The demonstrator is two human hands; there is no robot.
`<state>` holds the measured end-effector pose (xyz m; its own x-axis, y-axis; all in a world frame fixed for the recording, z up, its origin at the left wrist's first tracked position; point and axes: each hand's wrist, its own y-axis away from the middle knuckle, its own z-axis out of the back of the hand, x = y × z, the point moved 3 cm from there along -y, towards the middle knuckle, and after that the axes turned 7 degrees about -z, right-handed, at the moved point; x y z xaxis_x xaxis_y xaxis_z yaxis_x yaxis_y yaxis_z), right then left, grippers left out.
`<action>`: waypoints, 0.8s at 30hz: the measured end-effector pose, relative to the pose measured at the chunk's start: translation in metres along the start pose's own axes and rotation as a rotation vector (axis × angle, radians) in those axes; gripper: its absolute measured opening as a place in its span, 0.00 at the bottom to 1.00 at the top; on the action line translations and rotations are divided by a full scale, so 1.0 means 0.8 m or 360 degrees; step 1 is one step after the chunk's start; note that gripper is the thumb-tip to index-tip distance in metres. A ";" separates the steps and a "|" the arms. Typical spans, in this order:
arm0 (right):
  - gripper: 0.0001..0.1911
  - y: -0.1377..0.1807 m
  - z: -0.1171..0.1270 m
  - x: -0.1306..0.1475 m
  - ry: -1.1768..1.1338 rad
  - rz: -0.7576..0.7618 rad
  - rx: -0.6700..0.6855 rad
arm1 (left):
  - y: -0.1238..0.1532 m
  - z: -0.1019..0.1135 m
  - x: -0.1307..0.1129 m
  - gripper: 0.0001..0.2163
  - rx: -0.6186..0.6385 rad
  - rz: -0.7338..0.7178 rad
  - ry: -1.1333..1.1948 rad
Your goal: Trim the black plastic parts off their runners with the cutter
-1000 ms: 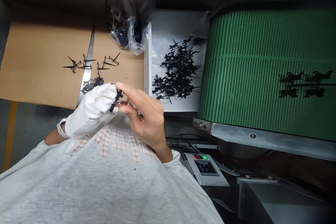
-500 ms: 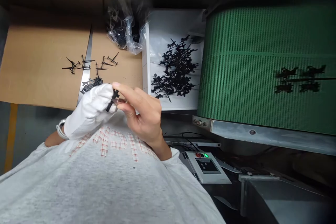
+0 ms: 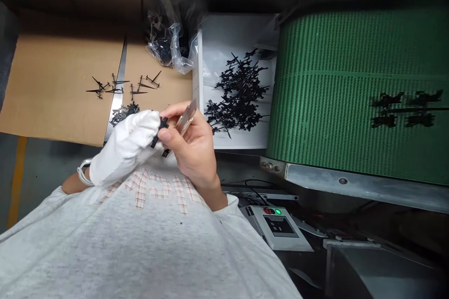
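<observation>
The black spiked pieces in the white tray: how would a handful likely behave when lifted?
The black spiked pieces probably snag each other, since their thin arms cross in the pile, so one lift may drag several. They look light and stiff, holding straight shapes. Slender points might snap if forced.

Two hands show: one gloved hand (image 3: 124, 149) and one bare hand (image 3: 192, 145). Between them are one black part (image 3: 162, 126) and one flat strip (image 3: 185, 119). There is one wristband (image 3: 83, 173), one bag (image 3: 168, 42), one cardboard sheet (image 3: 59, 84) with about eight loose parts (image 3: 140, 85) and one clump (image 3: 123, 114), and one tray (image 3: 238, 23) with too many parts (image 3: 238, 93) to count. One belt (image 3: 351, 56) shows four blurred shapes (image 3: 387, 100). One control box (image 3: 277, 229) has two buttons (image 3: 272, 211).
</observation>
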<state>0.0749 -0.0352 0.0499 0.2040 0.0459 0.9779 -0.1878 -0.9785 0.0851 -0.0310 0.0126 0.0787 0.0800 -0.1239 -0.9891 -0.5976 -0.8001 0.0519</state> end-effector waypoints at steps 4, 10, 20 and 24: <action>0.21 0.000 0.005 0.004 0.0023 0.0056 0.0212 | 0.002 0.001 0.004 0.16 0.0080 0.0131 0.0147; 0.21 0.002 0.006 -0.001 -0.0264 -0.0108 0.0359 | 0.002 0.001 -0.001 0.24 -0.0004 0.0138 0.0046; 0.17 -0.044 0.005 -0.068 0.0098 -0.0342 0.0058 | -0.028 0.070 0.082 0.17 -0.0173 0.0089 -0.1099; 0.07 -0.075 0.010 -0.153 0.0423 -0.0750 -0.0116 | -0.043 0.138 0.176 0.17 -0.0188 0.0440 -0.1692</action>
<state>0.0685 0.0160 -0.0761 0.0341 0.5344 0.8445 -0.2030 -0.8237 0.5294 -0.0874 0.0875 -0.0773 -0.8052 0.2153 -0.5526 -0.4046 -0.8806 0.2465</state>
